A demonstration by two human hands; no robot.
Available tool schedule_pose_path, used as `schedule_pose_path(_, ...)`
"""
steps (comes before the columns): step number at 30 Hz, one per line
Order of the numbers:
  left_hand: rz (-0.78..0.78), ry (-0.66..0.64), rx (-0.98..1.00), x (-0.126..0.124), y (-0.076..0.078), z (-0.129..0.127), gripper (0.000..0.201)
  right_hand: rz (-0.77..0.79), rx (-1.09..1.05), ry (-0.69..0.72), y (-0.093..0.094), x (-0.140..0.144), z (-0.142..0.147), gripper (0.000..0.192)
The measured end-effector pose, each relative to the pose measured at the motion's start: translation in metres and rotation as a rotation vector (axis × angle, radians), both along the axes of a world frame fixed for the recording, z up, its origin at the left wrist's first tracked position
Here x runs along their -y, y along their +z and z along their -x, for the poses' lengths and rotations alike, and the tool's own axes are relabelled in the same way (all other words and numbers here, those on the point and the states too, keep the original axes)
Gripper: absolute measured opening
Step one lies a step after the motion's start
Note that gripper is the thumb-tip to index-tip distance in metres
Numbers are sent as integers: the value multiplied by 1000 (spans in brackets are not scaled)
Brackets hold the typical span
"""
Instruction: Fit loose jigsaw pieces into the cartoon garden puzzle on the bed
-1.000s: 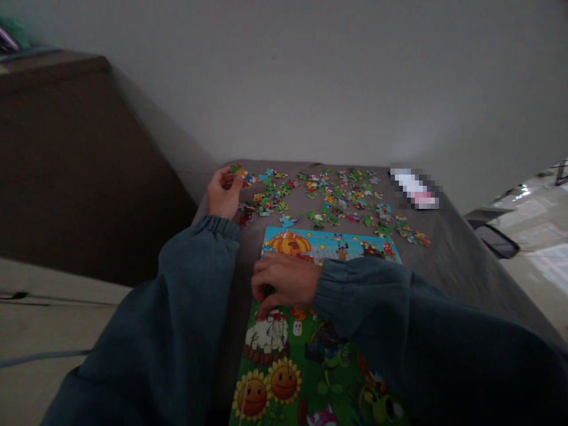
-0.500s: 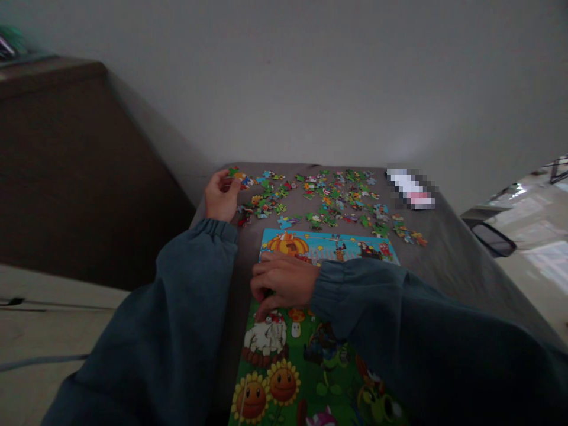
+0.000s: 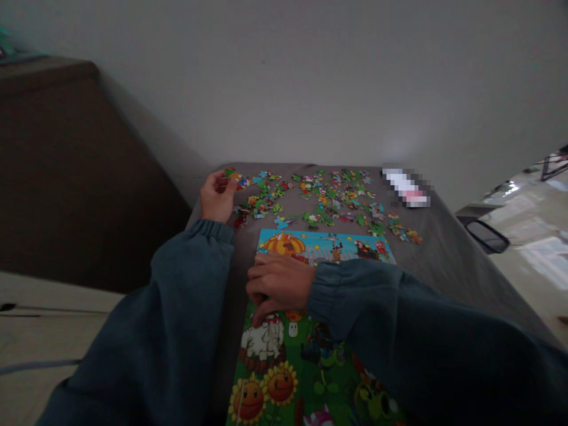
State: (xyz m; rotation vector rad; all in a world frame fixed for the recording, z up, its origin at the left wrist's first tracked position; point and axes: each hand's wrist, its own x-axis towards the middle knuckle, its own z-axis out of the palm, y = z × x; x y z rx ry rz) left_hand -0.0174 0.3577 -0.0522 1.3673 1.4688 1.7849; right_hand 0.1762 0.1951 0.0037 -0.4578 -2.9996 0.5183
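At the far left corner of the table, my left hand point(image 3: 217, 196) has its thumb and fingers closed at the edge of a green, orange and blue puzzle piece point(image 3: 238, 179). Below it, my right hand point(image 3: 281, 284) rests over the left side of a cartoon puzzle picture point(image 3: 266, 340) with sunflowers, a pumpkin and a blue sky strip. Its fingers curl down toward the surface, thumb bent under; whatever is beneath the fingertips is hidden. The right sleeve covers much of the picture's middle and right.
Many loose puzzle pieces point(image 3: 326, 195) lie scattered across the back of the grey-covered table point(image 3: 444, 260). A phone with a blurred screen point(image 3: 406, 186) lies at the back right. Behind stands a plain wall point(image 3: 284, 83), and a dark brown cabinet point(image 3: 89, 177) rises on the left.
The view has shifted slightly, so everything sits a little further left. Both hands keep nearly the same place and pose.
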Motion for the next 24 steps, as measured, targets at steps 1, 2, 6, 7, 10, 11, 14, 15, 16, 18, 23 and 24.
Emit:
schedule_pose_path(1,-5,-1,-4,0,0,0,28,-17,2,2,0,0,0,50)
schedule_pose_path(2,-10,-1,-7,0,-1,1,28,-32,5,3,-1,0,0,50)
schedule_pose_path(6,-26,-7,-19,-3,-4,2,29,-42,3,-20,2,-1,-1,53)
schedule_pose_path(7,-28,-9,-20,-4,-5,2,29,-23,-2,-37,5,-2,-3,52)
schedule_pose_path(10,-34,-15,-19,-6,-7,2,32,37,-17,-84,19,-5,-16,42)
schedule_pose_path(11,-37,-17,-19,-7,-8,2,32,41,-14,-89,24,-6,-22,39)
schedule_pose_path(14,-47,-20,-19,-8,-9,2,33,43,37,-69,32,-6,-39,41)
schedule_pose_path(15,-51,-20,-19,-8,-10,2,34,54,66,-63,32,-4,-43,43)
schedule_pose_path(16,-55,-20,-20,-9,-10,3,34,69,94,-60,31,-2,-46,44)
schedule_pose_path(18,-64,-20,-24,-9,-11,3,35,96,127,-60,27,4,-48,43)
schedule_pose_path(23,-83,-27,-35,-10,-11,3,34,101,113,-75,18,16,-45,39)
schedule_pose_path(24,-84,-29,-36,-10,-11,3,33,102,111,-77,17,17,-44,39)
